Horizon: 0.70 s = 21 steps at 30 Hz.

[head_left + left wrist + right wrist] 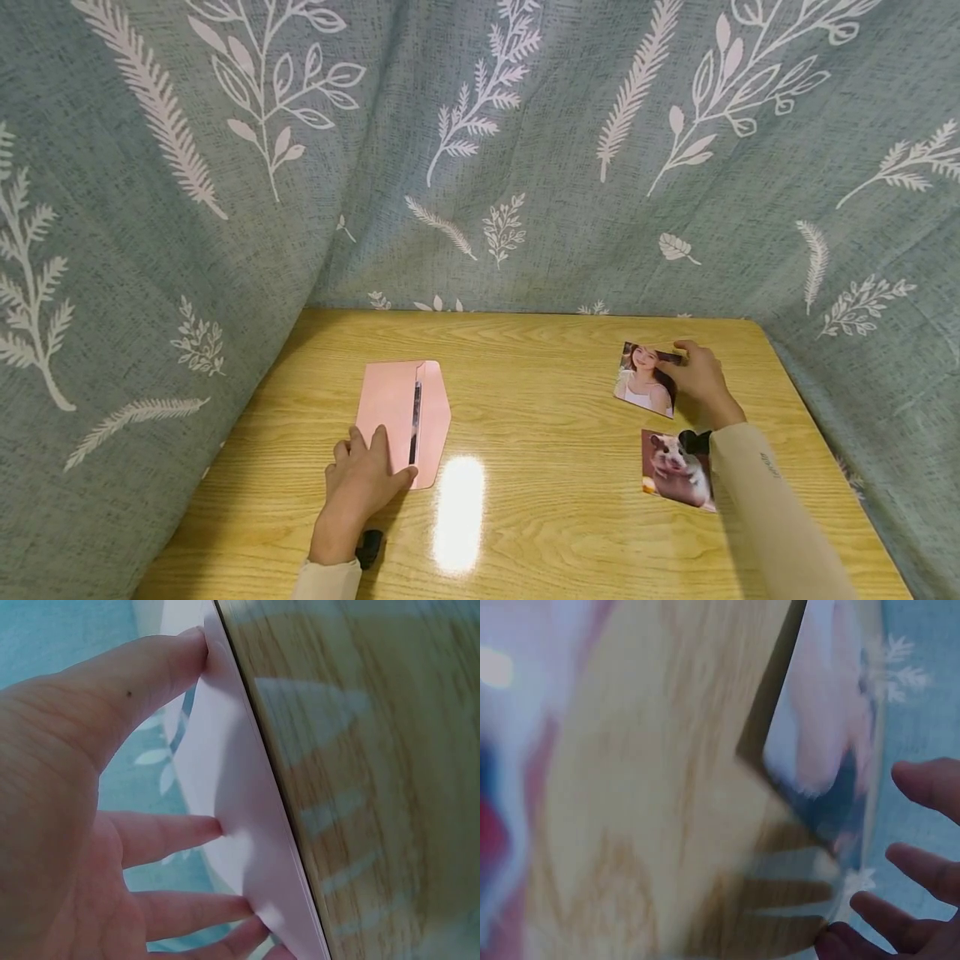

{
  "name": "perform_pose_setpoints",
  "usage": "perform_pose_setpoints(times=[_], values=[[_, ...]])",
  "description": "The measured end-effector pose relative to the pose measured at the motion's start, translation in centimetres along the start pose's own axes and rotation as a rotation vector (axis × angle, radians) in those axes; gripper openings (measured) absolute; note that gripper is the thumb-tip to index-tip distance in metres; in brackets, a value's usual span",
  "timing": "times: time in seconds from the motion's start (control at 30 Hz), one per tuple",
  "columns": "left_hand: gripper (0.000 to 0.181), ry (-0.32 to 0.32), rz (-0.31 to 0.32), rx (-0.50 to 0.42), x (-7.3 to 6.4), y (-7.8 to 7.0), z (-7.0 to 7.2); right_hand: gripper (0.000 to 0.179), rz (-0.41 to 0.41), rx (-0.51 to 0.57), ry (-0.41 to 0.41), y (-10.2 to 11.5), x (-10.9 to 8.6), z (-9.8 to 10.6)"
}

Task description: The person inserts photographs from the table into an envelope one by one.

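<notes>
A pink envelope (382, 396) lies at the left of the table, its flap folded out to the right. A dark, narrow strip (416, 421), like a picture's edge, shows along its mouth. My left hand (362, 479) rests its fingertips on the envelope, fingers spread, thumb by the flap's near end. On the right, a photo of a person in white (643, 387) lies near the back, with a shadow under its edge. My right hand (701, 379) is at its right side, thumb overlapping it in the head view; in the right wrist view several fingers (922, 874) are spread beside it.
A hamster photo (671, 475) lies nearer, partly covered by the dark wrist camera (693, 442) and right sleeve. The wooden table (525, 433) meets a green leaf-patterned curtain (487, 167) at the back and sides. A bright reflection shows on the tabletop right of the envelope.
</notes>
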<state>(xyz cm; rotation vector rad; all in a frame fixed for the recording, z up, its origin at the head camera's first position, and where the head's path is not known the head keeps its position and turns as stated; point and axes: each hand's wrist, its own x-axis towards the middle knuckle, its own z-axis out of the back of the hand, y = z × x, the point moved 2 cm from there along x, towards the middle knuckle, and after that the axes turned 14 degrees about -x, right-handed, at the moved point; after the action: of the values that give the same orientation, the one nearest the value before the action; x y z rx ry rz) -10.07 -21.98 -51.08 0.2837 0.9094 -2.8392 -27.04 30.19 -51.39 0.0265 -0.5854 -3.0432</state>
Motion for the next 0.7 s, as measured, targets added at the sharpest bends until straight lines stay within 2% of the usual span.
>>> perform_pose_setpoints(times=[0.23, 0.37, 0.53, 0.7], values=[[0.087, 0.000, 0.009, -0.002, -0.01, -0.13, 0.14, 0.064, 0.002, -0.143, 0.022, -0.63, 0.57, 0.01], [0.087, -0.007, -0.005, 0.010, -0.03, -0.14, 0.10, 0.059, 0.010, -0.195, 0.032, -0.36, 0.64, -0.05], [0.087, -0.014, -0.011, 0.008, -0.02, 0.09, 0.00, 0.053, 0.014, -0.208, 0.038, 0.15, 0.49, 0.01], [0.087, -0.008, -0.004, 0.001, 0.05, 0.30, -0.07, 0.053, -0.049, -0.155, 0.037, 0.20, 0.35, -0.10]])
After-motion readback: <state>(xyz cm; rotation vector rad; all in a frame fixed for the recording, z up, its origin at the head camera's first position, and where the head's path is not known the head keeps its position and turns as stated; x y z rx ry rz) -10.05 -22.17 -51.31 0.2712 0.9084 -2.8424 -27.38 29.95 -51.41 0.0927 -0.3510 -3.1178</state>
